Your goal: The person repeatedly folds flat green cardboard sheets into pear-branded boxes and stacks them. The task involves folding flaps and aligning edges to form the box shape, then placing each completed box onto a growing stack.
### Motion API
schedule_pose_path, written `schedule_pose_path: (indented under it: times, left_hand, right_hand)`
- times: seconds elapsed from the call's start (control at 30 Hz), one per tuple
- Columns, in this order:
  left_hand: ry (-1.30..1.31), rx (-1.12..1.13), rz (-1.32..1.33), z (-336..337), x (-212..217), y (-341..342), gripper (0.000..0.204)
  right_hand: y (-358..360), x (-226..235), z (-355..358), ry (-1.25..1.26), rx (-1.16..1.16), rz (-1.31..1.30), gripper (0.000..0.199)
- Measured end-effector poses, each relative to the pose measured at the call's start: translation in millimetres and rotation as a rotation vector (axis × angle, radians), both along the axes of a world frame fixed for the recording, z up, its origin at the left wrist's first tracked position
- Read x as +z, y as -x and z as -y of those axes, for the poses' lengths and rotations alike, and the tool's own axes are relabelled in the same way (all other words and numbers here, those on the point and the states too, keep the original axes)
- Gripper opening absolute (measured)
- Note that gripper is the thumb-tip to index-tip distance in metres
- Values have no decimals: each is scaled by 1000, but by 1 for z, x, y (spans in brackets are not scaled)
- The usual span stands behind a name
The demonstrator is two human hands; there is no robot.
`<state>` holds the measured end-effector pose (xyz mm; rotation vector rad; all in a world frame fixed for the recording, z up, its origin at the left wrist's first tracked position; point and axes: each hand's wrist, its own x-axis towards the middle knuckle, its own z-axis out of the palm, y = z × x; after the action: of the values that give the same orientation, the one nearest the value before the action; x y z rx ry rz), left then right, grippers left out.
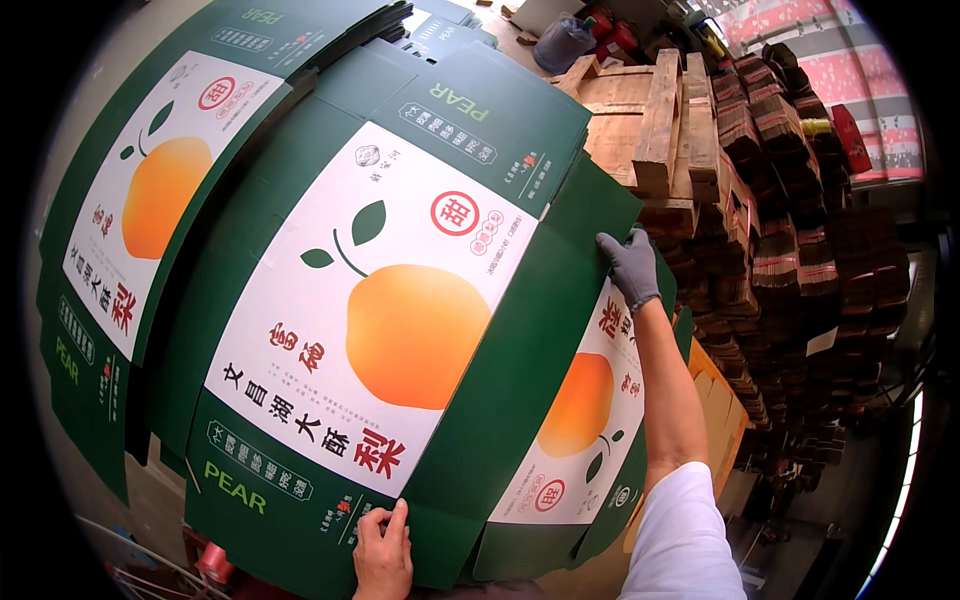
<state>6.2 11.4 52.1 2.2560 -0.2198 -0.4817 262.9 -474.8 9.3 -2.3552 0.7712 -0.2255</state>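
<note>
A large flat cardboard box blank (480,400), green with white panels and orange pears printed on it, spreads across the middle of the view. My bare left hand (383,550) is closed on its near edge, fingers curled, the thumb side up. Over at the right, my right hand (630,268) in a grey glove grips the blank's right-hand edge; part of its fingers is hidden. A stack of like printed blanks (90,190) lies to the left, partly overlapped in view by this one.
Wooden pallets (660,120) stand beyond the blank at the far right. Behind them rise tall bundles of folded brown cardboard (775,190). A pink roll of twine (214,562) sits low at the left. A blue plastic jug (562,42) is at the back.
</note>
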Motion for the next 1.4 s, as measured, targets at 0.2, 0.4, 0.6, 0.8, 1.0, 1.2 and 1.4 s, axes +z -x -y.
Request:
schedule_pose_path:
  times: [0.2, 0.4, 0.6, 0.8, 1.0, 1.2, 1.4]
  left_hand:
    - [-69, -81, 2, 0, 10, -10, 42]
    - [-36, -342, 444, 42, 3, -103, 35]
    - [0, -486, 672, 107, -39, -177, 47]
    - [-226, -571, 727, 113, -35, -177, 45]
    - [-221, -582, 713, 108, -35, -184, 45]
    - [-76, -559, 686, 110, -44, -185, 45]
    - [-35, -541, 649, 102, -44, -185, 45]
  right_hand:
    - [2, -4, 5, 87, 23, -27, 55]
    - [-2, 3, -8, 123, 12, -52, 59]
    - [-3, 7, -13, 112, 6, -78, 63]
    - [8, 17, -17, -50, -150, 90, 61]
    - [22, 41, -113, 590, 273, 339, 37]
    - [33, -6, -155, 640, 561, 160, 45]
    - [35, -7, -187, 604, 677, -34, 59]
